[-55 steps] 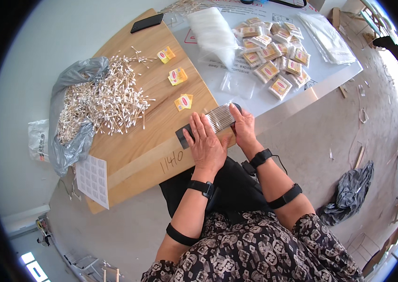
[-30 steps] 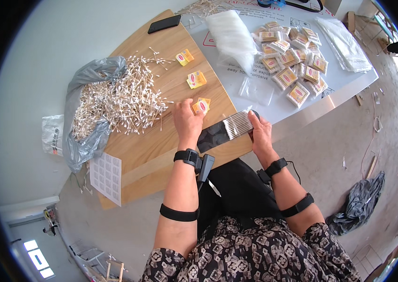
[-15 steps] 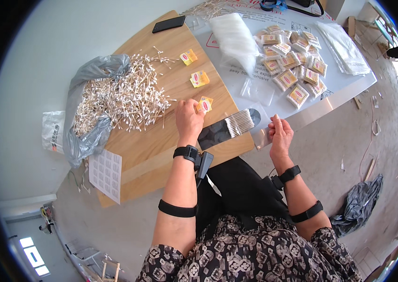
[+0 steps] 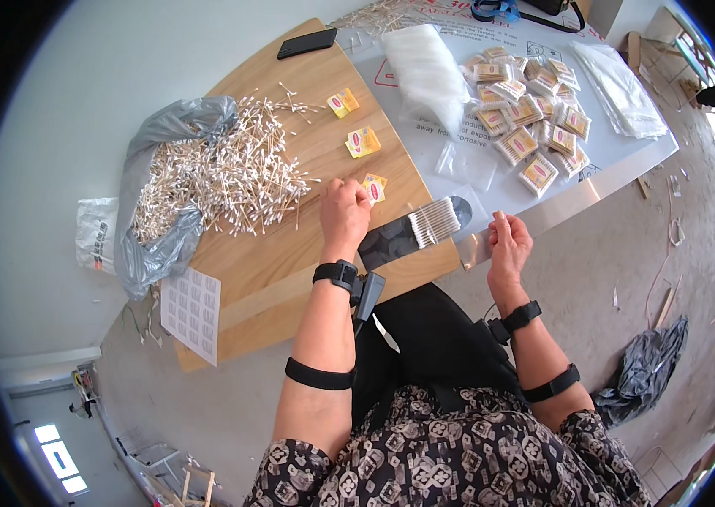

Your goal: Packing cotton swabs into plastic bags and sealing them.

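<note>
"What do we see of the hands in the head view?"

"We see the left hand point(image 4: 345, 213) with its fingers curled at the left edge of the nearest stack of yellow cards point(image 4: 376, 188); we cannot tell whether it grips one. The right hand point(image 4: 508, 247) is at the near right table edge, fingers bent, thumb and fingertips close together (whether something thin is between them, we cannot tell)."

"And the swabs?"

"We have a neat row of cotton swabs point(image 4: 434, 222) between the two hands, lying on a dark strip point(image 4: 387, 242) at the near right corner of the wooden tabletop point(image 4: 269, 279). To the left, a loose heap of swabs point(image 4: 235, 177) spills from a grey plastic bag point(image 4: 139, 258)."

"What is farther off?"

"Two more card stacks, a middle one point(image 4: 363, 142) and a far one point(image 4: 342, 102), stand in line beyond the first, then a black phone point(image 4: 307, 44). On the grey surface point(image 4: 437, 139) to the right, we find clear bags point(image 4: 469, 166) near us and a pile of filled packets point(image 4: 516, 145) beyond them."
</note>
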Demonstrator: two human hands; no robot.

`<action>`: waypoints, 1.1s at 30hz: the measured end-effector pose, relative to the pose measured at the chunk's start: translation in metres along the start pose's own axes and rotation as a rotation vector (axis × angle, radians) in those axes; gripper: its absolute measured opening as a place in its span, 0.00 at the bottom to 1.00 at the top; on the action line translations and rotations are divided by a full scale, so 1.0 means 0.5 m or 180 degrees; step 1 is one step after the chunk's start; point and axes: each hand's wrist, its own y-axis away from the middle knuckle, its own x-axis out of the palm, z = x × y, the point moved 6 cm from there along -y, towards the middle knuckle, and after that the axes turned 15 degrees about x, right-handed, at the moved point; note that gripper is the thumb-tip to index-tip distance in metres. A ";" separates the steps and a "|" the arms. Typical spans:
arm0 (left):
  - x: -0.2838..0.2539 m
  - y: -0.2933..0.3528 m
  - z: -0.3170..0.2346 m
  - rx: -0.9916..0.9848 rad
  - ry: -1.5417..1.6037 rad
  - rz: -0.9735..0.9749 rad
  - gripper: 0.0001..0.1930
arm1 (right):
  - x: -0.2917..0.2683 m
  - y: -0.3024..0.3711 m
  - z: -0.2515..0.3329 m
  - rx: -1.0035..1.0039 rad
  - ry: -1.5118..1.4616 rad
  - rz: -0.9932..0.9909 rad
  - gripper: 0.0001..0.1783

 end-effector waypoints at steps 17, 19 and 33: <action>0.048 0.067 -0.108 0.0141 -0.1253 0.0518 0.33 | 0.243 0.037 0.126 -0.2043 0.2766 0.0826 0.08; 0.042 0.053 -0.118 0.0186 -0.1284 0.0535 0.32 | 0.268 0.032 0.122 -0.2254 0.2962 0.0981 0.09; 0.010 -0.005 -0.074 0.0426 -0.1527 0.0533 0.25 | 0.293 0.074 0.110 -0.3522 0.4706 0.1474 0.19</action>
